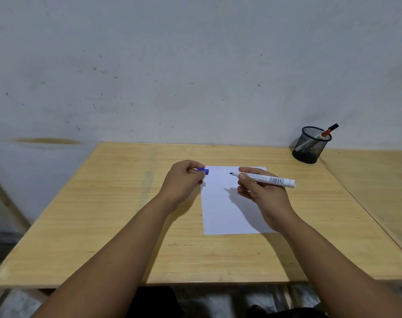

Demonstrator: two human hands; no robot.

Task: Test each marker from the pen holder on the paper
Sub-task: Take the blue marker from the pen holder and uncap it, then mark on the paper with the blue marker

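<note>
An uncapped blue marker [264,179] is gripped in the right hand [262,193] above the paper [220,214]; its cap [203,171] is pinched in the left hand [184,180]. No mark is apparent, perhaps faint. The loose sheet could be dragged if stroked unpinned.

Not much to say about the person here tbh. We only get two bare forearms coming in from the bottom edge, no sleeves anywhere in view, so whatever top is worn ends above where the picture cuts off. The left hand [184,180] and right hand [262,193] are both bare too: no gloves, and we can't spot any watch, bracelet or ring on the wrists or fingers that show. Nails look short and plain on the fingers facing us. Down at the very bottom, between the arms, we see something dark that looks like clothing, but it's too shadowy to say what.
</note>
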